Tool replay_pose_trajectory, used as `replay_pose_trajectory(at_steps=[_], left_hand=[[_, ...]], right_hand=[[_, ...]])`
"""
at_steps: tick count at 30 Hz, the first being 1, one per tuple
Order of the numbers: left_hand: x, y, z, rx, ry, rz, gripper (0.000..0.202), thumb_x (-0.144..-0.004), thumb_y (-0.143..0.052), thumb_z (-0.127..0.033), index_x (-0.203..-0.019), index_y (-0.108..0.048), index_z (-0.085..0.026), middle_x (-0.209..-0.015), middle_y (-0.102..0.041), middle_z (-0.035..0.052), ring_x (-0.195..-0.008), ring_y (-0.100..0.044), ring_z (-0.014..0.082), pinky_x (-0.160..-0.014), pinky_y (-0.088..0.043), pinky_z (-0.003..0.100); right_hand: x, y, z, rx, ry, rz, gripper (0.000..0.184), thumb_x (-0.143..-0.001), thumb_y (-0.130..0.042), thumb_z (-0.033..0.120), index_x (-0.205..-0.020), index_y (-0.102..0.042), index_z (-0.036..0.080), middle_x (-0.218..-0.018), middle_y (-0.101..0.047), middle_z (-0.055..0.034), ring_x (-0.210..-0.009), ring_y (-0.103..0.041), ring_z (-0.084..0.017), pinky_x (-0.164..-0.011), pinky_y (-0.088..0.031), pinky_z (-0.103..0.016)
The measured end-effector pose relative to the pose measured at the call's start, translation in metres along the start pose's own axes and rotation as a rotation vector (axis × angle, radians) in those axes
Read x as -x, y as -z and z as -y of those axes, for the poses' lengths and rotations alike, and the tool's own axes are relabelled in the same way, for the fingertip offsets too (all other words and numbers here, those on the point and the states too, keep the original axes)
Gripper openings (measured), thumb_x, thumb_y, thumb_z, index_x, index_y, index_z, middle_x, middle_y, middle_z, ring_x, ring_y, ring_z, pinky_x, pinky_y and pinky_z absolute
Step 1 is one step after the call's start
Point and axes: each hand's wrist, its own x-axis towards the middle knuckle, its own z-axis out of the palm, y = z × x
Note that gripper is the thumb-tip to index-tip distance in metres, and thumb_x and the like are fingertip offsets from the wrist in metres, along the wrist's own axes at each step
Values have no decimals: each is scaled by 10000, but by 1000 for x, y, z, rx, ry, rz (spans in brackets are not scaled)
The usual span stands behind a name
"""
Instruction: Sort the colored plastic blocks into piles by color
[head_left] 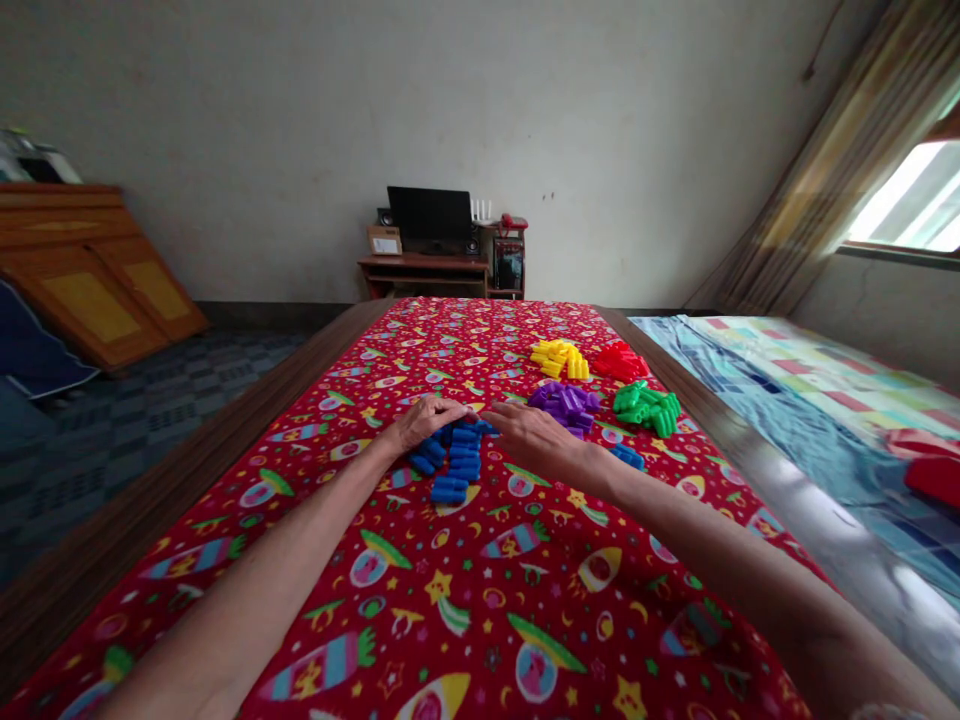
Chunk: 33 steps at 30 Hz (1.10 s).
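A heap of small blue plastic pieces lies on a red patterned tablecloth. My left hand rests palm down on the heap's far left side, fingers bent over the pieces. My right hand lies flat just right of the heap, fingers stretched toward my left hand and touching the top pieces. A few loose blue pieces lie beside my right wrist. Behind my right hand are a purple pile, a green pile, a yellow pile and a red pile.
The table's dark wooden edge runs along both sides. A bed with a striped blue cover stands at the right. A desk with a black monitor is against the far wall, a wooden cabinet at the left.
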Motion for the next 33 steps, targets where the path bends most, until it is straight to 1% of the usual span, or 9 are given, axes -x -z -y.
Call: replay_pose_trajectory(at_steps=[3,6,13,17,20,24,28,31,33], left_hand=[[0,-1,0,-1,38,-27,576,-785,-485,-651,-942,-771,-176,-885,-770,32,-870,-679,268,-836,-517,348],[1,-1,-1,20,26,-12,550,-800,-486,-627,-941,-772,-179,-917,-771,40,-885,-686,261,-848,-518,336],[1,-3,-3,24,3,-28,495,-811,-507,-610,-843,-764,-189,-899,-771,51,-903,-692,260,-859,-522,330],[1,-3,-4,21,2,-42,497,-810,-504,-622,-833,-760,-196,-868,-768,44,-862,-694,258,-862,-524,337],[2,-3,-5,12,3,-45,510,-799,-509,-640,-827,-760,-197,-856,-767,47,-854,-692,263,-848,-530,337],[1,-3,-5,5,-12,-44,504,-804,-508,-634,-831,-762,-200,-887,-769,53,-889,-691,268,-883,-520,345],[0,-3,-6,-3,-6,-35,518,-800,-497,-637,-832,-763,-194,-887,-768,60,-901,-694,279,-893,-520,367],[1,-3,-6,2,12,-41,519,-797,-497,-639,-827,-764,-196,-889,-765,61,-895,-695,279,-878,-528,367],[0,-4,-3,6,6,-53,522,-806,-488,-635,-847,-765,-195,-893,-762,62,-879,-695,267,-860,-535,356]], right_hand=[[-22,-10,4,35,-49,103,346,-896,-408,68,-1197,-568,127,-1008,-691,-120,-845,-641,-166,-653,-412,-247],[-16,-4,-1,37,-154,63,271,-953,-379,160,-1075,-622,150,-911,-704,-97,-753,-638,-160,-619,-374,-250],[73,33,-45,112,-399,-164,300,-951,-430,325,-1046,-681,191,-896,-727,-83,-730,-637,-172,-604,-373,-253],[121,32,-73,182,-559,-109,317,-939,-436,366,-1003,-709,219,-817,-733,-76,-672,-642,-192,-546,-354,-261],[139,24,-78,188,-637,-8,316,-939,-443,364,-936,-727,225,-810,-735,-81,-671,-651,-205,-537,-352,-267],[147,19,-72,116,-605,52,368,-968,-389,364,-942,-733,236,-812,-735,-67,-683,-663,-198,-558,-381,-263],[143,23,-69,86,-526,-82,399,-973,-359,347,-947,-728,198,-775,-726,-83,-680,-656,-187,-579,-406,-255],[124,28,-59,39,-396,-181,369,-965,-368,303,-998,-713,177,-806,-723,-95,-702,-639,-167,-608,-416,-243],[100,27,-46,-4,-284,-180,345,-964,-374,269,-989,-703,168,-789,-707,-88,-691,-616,-150,-623,-408,-239]])
